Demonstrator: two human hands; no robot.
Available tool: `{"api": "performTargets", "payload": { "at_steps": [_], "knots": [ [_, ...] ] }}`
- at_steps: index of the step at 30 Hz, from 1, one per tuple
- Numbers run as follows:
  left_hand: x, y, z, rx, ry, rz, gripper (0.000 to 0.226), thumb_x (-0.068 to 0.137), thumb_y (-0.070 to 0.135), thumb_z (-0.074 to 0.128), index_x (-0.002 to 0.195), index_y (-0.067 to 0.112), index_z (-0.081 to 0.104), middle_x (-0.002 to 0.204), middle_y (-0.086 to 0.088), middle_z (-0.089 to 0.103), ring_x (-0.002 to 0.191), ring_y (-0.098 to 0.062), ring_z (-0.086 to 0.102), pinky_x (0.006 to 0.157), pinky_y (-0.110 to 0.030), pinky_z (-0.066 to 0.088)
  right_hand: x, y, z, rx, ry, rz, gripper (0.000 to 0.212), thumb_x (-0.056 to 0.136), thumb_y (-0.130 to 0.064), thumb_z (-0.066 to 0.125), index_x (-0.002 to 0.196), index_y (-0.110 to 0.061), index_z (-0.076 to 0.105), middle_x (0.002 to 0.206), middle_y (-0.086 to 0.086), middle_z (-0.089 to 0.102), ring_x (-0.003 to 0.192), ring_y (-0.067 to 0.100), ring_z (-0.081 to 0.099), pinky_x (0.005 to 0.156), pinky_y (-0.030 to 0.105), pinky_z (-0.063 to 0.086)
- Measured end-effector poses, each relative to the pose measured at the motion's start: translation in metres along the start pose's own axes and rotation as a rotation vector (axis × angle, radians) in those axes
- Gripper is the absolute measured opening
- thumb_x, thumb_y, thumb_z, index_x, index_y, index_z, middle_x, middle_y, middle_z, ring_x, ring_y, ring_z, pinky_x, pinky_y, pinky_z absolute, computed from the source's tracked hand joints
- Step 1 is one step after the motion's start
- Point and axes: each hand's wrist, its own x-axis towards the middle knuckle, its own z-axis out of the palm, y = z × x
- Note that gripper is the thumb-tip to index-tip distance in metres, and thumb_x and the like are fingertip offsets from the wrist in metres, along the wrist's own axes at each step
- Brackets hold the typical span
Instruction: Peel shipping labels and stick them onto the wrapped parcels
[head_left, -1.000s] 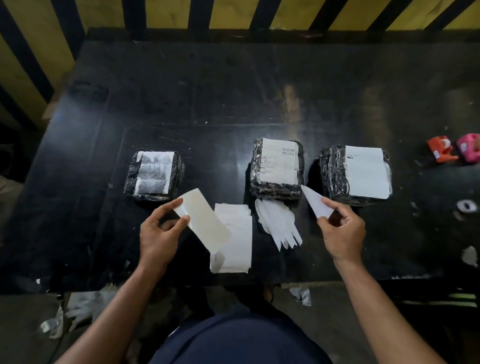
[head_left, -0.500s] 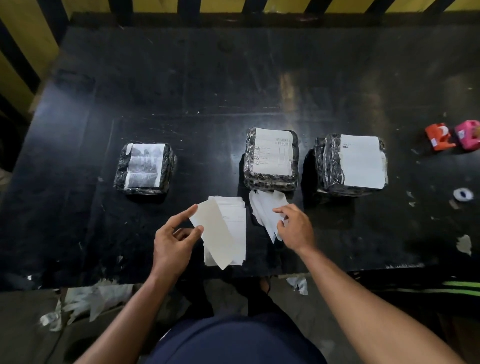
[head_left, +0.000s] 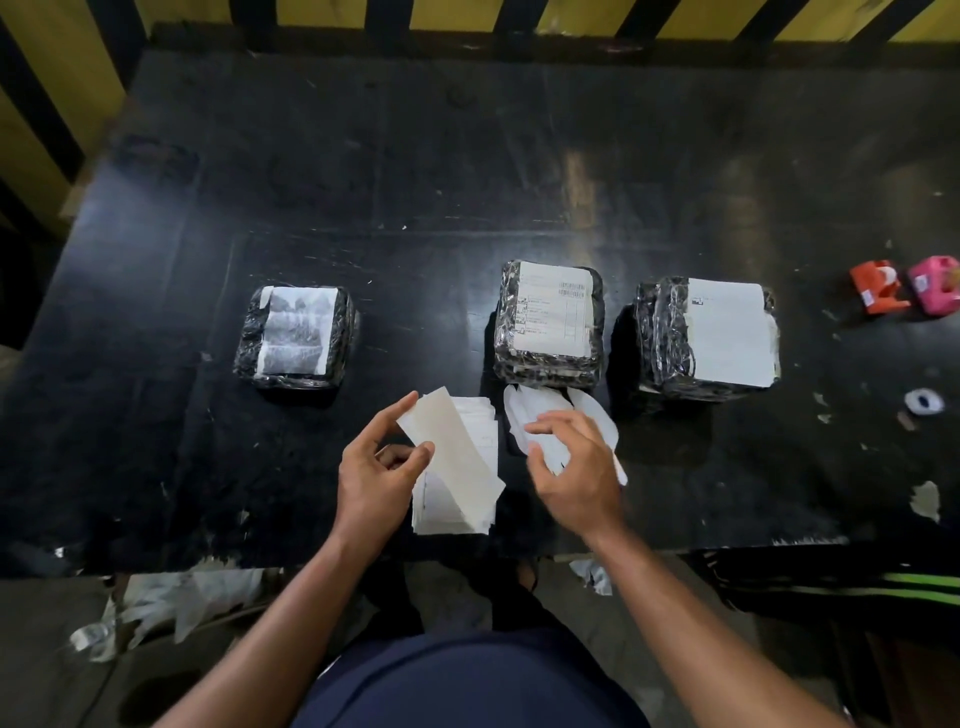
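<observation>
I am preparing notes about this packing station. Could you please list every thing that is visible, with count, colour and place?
wrapped parcels: three, black with white labels, in a row mid-table
label sheet: one, cream, in left hand
label stack: one, white, on the near table edge
backing scraps: a pile, white, before the middle parcel
tape dispensers: two, orange and pink, far right
table: one, black
left hand: pinches the label sheet
right hand: over the backing scraps, fingers relaxed

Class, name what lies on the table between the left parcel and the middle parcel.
Nothing: the head view shows bare black table between the left parcel and the middle parcel.
</observation>
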Motion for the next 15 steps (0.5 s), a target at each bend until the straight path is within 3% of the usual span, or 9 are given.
{"api": "performTargets", "payload": {
  "at_steps": [3, 7, 10, 13, 15],
  "knots": [
    [0.004, 0.001, 0.003, -0.008, 0.008, 0.015, 0.06, 0.091, 0.001, 0.075, 0.136, 0.04, 0.066, 0.11, -0.013, 0.073, 0.07, -0.017, 0.067, 0.092, -0.056, 0.061, -0.007, -0.049, 0.007, 0.124, -0.149, -0.096, 0.025, 0.09, -0.027, 0.07, 0.114, -0.023, 0.072, 0.109, -0.011, 0.067, 0.099, 0.007, 0.064, 0.084, 0.024, 0.054],
    [0.005, 0.003, 0.003, -0.034, 0.009, 0.03, 0.06, 0.091, 0.002, 0.077, 0.136, 0.04, 0.065, 0.108, -0.005, 0.076, 0.076, -0.021, 0.075, 0.086, -0.058, 0.061, -0.01, -0.081, 0.025, 0.115, -0.275, -0.178, 0.042, 0.086, -0.032, 0.074, 0.126, -0.025, 0.064, 0.118, -0.012, 0.065, 0.101, 0.005, 0.063, 0.088, 0.022, 0.053],
    [0.006, 0.004, 0.001, -0.073, 0.028, 0.01, 0.058, 0.092, 0.015, 0.08, 0.141, 0.04, 0.06, 0.108, -0.007, 0.074, 0.088, -0.029, 0.078, 0.087, -0.057, 0.062, -0.008, -0.091, 0.037, 0.12, -0.235, -0.161, 0.045, 0.085, -0.026, 0.075, 0.128, -0.026, 0.061, 0.113, -0.014, 0.065, 0.092, 0.003, 0.063, 0.083, 0.019, 0.053],
    [0.004, 0.009, -0.001, -0.166, 0.039, -0.017, 0.068, 0.09, 0.038, 0.078, 0.151, 0.03, 0.049, 0.112, -0.001, 0.075, 0.097, -0.024, 0.078, 0.087, -0.046, 0.062, 0.0, -0.097, 0.044, 0.175, -0.138, -0.109, 0.042, 0.087, -0.014, 0.074, 0.125, -0.025, 0.062, 0.1, -0.013, 0.068, 0.083, 0.004, 0.066, 0.077, 0.019, 0.054],
    [0.006, 0.007, -0.008, -0.156, 0.087, -0.017, 0.061, 0.095, 0.041, 0.075, 0.15, 0.032, 0.05, 0.116, 0.001, 0.072, 0.105, -0.02, 0.075, 0.086, -0.037, 0.061, 0.007, -0.1, 0.044, 0.253, -0.078, -0.029, 0.041, 0.086, -0.008, 0.074, 0.124, -0.023, 0.064, 0.093, -0.011, 0.07, 0.082, 0.005, 0.069, 0.075, 0.019, 0.055]
  ]
}}
